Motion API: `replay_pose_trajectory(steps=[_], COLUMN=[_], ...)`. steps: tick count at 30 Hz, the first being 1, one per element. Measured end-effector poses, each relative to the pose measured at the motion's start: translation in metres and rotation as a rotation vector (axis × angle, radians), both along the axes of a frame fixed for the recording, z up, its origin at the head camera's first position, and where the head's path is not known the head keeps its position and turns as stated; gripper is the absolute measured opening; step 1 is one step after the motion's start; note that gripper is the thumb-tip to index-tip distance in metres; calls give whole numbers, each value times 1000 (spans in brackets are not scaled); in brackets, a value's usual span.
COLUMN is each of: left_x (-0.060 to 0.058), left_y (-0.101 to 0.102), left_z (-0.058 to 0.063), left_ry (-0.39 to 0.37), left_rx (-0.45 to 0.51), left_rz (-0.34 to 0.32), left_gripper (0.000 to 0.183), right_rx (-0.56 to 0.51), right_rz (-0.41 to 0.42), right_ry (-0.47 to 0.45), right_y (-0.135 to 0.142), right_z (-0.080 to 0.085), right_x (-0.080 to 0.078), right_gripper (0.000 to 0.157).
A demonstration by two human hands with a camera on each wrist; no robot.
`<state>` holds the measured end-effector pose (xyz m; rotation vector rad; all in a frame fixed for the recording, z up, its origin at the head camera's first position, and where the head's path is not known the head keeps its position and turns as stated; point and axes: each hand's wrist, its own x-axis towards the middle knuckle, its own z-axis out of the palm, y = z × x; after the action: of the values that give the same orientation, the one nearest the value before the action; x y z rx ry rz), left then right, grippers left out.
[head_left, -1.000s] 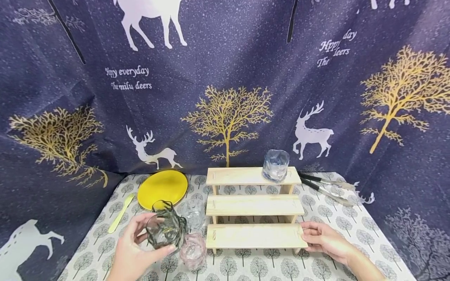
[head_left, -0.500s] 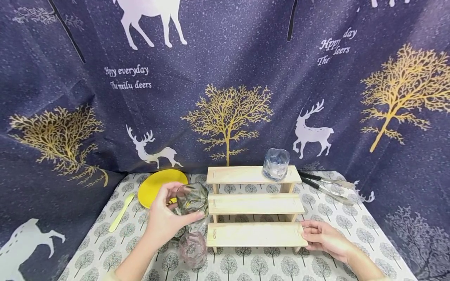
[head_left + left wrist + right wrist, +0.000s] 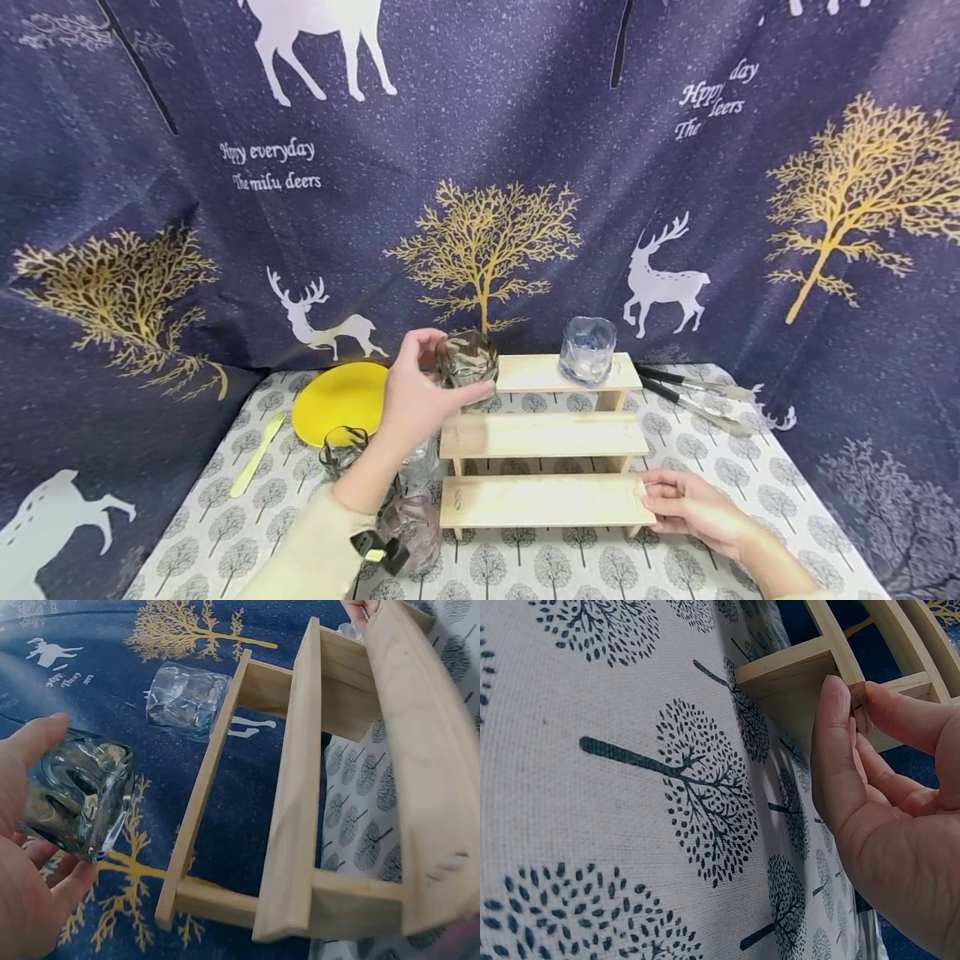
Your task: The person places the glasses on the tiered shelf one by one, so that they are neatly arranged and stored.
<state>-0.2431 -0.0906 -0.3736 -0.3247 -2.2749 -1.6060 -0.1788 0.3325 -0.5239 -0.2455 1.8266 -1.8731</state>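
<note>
Smoky glass formed the tumbler (image 3: 468, 360), near ten-to-eleven o'clock from the centre of the wooden rack (image 3: 545, 437). The left hand's (image 3: 416, 390) fingers clamped its wall. It looked rigid, fairly heavy, slick and breakable, best held across opposite sides. At four o'clock, the right hand's (image 3: 693, 512) fingers pinched the rack.

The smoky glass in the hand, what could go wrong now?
The smoky glass might slip, as only the left hand holds it. It could tip off the narrow top shelf if put near the edge. A tug from the right hand on the bottom step might shake the blue glass.
</note>
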Motion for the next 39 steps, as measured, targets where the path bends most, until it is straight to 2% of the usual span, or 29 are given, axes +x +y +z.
replay_pose_trajectory(steps=[7,14,22,28,34,39], left_x=[-30,-46,-55,-56,-58,-60], left_y=[20,30,34,34,30,22], left_z=[-2,-8,-19,-20,-22,-24], left_ry=[3,-53,-102,-125,-137,-134], left_rx=[-47,-86,-101,-90,-63,-22], left_rz=[3,17,20,11,-66,-171], left_gripper=[86,85,86,86,87,89], right_rx=[1,2,-1,0,11,18], right_rz=[0,1,13,1,-1,-10], right_ry=[8,4,10,6,6,-1], right_y=[0,0,0,0,0,-1], right_z=[-1,0,0,0,-1,0], right_x=[-1,-1,-1,-1,-1,-1], right_gripper=[50,47,47,47,53,54])
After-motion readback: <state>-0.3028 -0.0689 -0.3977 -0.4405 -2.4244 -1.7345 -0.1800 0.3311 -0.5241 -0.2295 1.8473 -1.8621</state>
